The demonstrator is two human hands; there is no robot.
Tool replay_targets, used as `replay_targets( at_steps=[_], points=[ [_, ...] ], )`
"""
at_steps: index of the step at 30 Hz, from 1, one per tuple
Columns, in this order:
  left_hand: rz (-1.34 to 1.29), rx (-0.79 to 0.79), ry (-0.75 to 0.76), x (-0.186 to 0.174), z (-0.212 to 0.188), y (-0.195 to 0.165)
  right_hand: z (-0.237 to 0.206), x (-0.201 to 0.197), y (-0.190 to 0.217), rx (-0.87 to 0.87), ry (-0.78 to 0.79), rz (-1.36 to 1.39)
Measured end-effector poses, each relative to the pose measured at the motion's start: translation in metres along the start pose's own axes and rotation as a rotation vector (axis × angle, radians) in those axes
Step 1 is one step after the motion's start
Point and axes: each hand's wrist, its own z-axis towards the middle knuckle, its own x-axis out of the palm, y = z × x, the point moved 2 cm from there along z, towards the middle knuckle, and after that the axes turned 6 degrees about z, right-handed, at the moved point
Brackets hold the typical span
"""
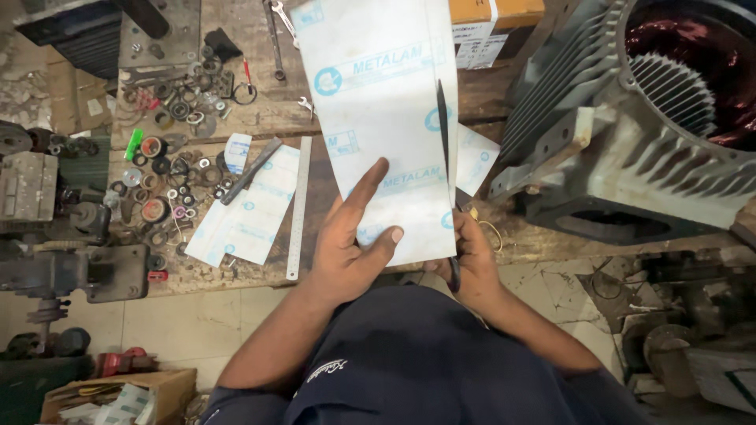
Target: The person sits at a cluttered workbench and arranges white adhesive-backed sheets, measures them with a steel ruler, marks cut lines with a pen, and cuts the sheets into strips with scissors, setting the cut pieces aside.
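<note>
My left hand (350,244) holds the lower edge of a large white sheet (378,118) with pale blue print, fingers spread on its front and thumb along the bottom. My right hand (472,264) grips black scissors (446,149) by their handles. Their long blades run up through the right part of the sheet, leaving a narrow strip on the right of the blades. The sheet hangs upright over a worn wooden workbench (236,275).
A steel ruler (298,208), cut white sheet pieces (248,208), a dark flat bar (250,171) and several washers and bearings (161,169) lie at left. A big finned motor housing (630,134) fills the right. A cardboard box (496,20) sits behind the sheet.
</note>
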Motion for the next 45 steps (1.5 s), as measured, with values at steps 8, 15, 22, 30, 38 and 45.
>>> replay_targets(
  at_steps=[8,15,22,30,38,45],
  points=[
    [-0.367,-0.041,0.048,-0.009,0.008,0.011,0.005,-0.01,-0.004,0.103,0.003,0.044],
    [-0.275,0.086,-0.161,-0.037,0.055,0.023,0.009,-0.008,-0.004,0.1,0.046,0.003],
    [-0.159,-0.101,-0.061,-0.026,0.062,0.02,0.027,-0.009,-0.006,0.198,-0.002,0.047],
    [-0.134,-0.131,0.017,-0.019,0.048,0.034,0.047,-0.002,-0.006,0.221,0.065,0.129],
    [-0.1,-0.111,0.011,-0.021,0.051,0.045,0.057,0.0,-0.011,0.24,0.053,0.145],
    [-0.098,-0.107,0.004,-0.021,0.054,0.05,0.063,-0.002,-0.013,0.218,0.024,0.002]
  ],
)
